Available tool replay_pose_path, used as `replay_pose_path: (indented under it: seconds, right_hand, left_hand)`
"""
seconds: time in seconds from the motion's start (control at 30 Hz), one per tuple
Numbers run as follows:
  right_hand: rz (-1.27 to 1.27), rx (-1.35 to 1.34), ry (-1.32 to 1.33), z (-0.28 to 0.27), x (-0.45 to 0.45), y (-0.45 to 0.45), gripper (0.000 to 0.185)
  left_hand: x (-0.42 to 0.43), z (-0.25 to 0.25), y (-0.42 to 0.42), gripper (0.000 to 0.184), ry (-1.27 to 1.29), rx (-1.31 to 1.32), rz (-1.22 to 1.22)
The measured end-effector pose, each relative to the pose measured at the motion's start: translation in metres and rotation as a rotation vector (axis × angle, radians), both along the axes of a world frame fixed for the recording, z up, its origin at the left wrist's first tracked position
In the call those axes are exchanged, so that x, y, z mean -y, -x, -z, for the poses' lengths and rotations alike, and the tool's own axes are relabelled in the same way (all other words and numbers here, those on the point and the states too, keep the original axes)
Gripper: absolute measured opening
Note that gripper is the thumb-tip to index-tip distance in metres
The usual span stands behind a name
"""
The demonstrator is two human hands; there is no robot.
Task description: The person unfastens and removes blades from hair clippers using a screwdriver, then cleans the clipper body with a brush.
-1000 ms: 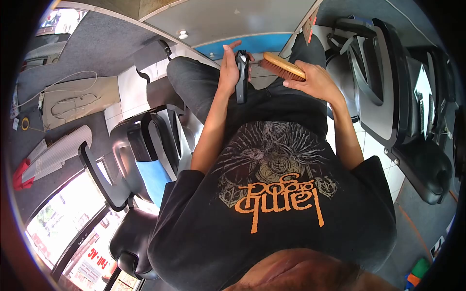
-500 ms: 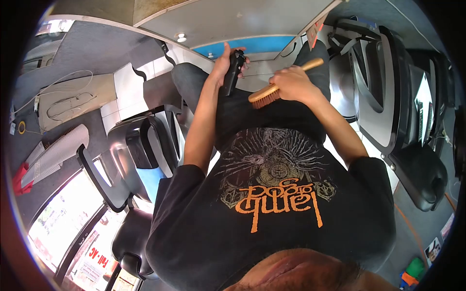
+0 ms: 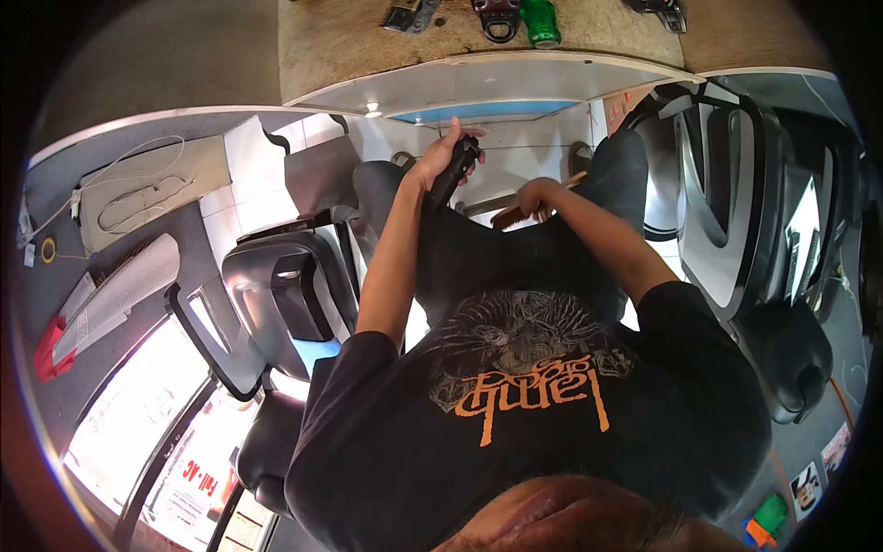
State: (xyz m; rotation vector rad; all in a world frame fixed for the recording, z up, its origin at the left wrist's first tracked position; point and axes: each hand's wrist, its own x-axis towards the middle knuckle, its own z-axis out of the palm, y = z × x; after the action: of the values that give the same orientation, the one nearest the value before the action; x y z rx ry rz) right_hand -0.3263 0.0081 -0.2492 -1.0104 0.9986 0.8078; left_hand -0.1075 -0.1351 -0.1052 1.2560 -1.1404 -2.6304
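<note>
Brush (image 3: 508, 219), wooden and long-handled, with a dense row of brown bristles, sits low between the person's knees, gripped in the right hand (image 3: 539, 195); those fingers are curled closed round it, and the slim handle pokes out past them towards the thigh. Across from it, the left hand (image 3: 440, 162) cradles a black clipper (image 3: 451, 175), a smooth, narrow body standing at a slant, with its knobbly end up by the fingertips. The thumb is raised, the fingers bent behind the casing. Clipper and brush are apart, both out in front of the lap.

Under the arms spreads a soft black T-shirt (image 3: 524, 442), printed with fine pale line-work and jagged orange lettering, above dark trousers (image 3: 614, 175). Ahead is a worktop (image 3: 359, 46) with a mottled, worn brown surface and a pale edge, holding a glossy green bottle (image 3: 543, 26) right beside a dark item with a metal loop (image 3: 499, 22). Below the edge are a round white knob (image 3: 372, 109) and a flat blue strip (image 3: 515, 110).

Padded chairs in shiny black and grey flank the person, one on the left (image 3: 285, 276), another on the right (image 3: 727, 212). Further left, a pale cord loops over a flat tan board (image 3: 152, 191).
</note>
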Motion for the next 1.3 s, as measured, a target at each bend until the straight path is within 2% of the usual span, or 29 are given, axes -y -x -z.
replay_pose_path:
  seconds: [0.03,0.07,0.17,0.3,0.33,0.4,0.47,0.5,0.63,0.73,0.83,0.93,1.03,1.13,1.3]
  right_hand:
    - [-0.035,0.008,-0.040,-0.006,-0.011,-0.010,0.036]
    - [-0.106,-0.029,-0.003,-0.036,-0.008,-0.019,0.033]
    - [0.104,-0.105,-0.003,-0.006,-0.034,-0.026,0.031]
    - [0.169,-0.153,0.279,-0.010,-0.037,-0.011,0.032]
    - [0.173,-0.241,0.530,0.006,-0.041,-0.007,0.034]
    - [0.256,-0.302,0.789,0.050,-0.042,0.013,0.039]
    - [0.438,-0.465,0.860,-0.050,-0.029,0.007,0.041]
    - [0.523,-0.449,0.972,-0.073,-0.030,0.007,0.042]
    - [0.912,-0.310,1.430,-0.110,-0.027,0.012,0.040]
    - [1.260,-0.079,1.386,-0.152,-0.042,0.005,0.047]
    - [1.217,0.078,1.564,-0.184,-0.057,-0.009,0.050]
    - [1.121,0.193,1.677,-0.185,-0.060,-0.006,0.051]
    - [0.893,0.020,1.749,-0.166,-0.053,-0.002,0.055]
    - [0.816,-0.002,1.839,-0.149,-0.052,-0.007,0.058]
    - [0.766,-0.105,1.705,-0.124,-0.066,-0.008,0.063]
  left_hand:
    - [-0.005,0.003,0.001,0.090,-0.016,-0.004,-0.011]
    - [-0.011,0.005,0.002,0.090,-0.032,-0.007,-0.025]
    - [-0.023,0.014,0.007,0.090,-0.051,-0.047,-0.067]
    - [-0.050,0.026,0.008,0.089,-0.038,-0.117,-0.171]
    - [-0.058,0.031,0.007,0.087,-0.046,-0.163,-0.227]
    - [-0.074,0.025,0.006,0.086,-0.051,-0.260,-0.325]
    - [-0.090,0.007,0.005,0.087,-0.038,-0.344,-0.424]
    - [-0.102,-0.005,0.005,0.088,-0.027,-0.365,-0.474]
    - [-0.112,-0.030,0.006,0.085,0.086,-0.487,-0.599]
    - [-0.122,-0.037,0.005,0.079,0.115,-0.469,-0.672]
    - [-0.124,-0.042,0.004,0.074,0.135,-0.420,-0.686]
    - [-0.132,-0.041,0.008,0.071,0.150,-0.346,-0.707]
    - [-0.133,-0.030,0.009,0.069,0.115,-0.296,-0.734]
    - [-0.127,-0.010,0.010,0.068,0.089,-0.283,-0.722]
    - [-0.129,0.041,0.006,0.073,-0.013,-0.319,-0.695]
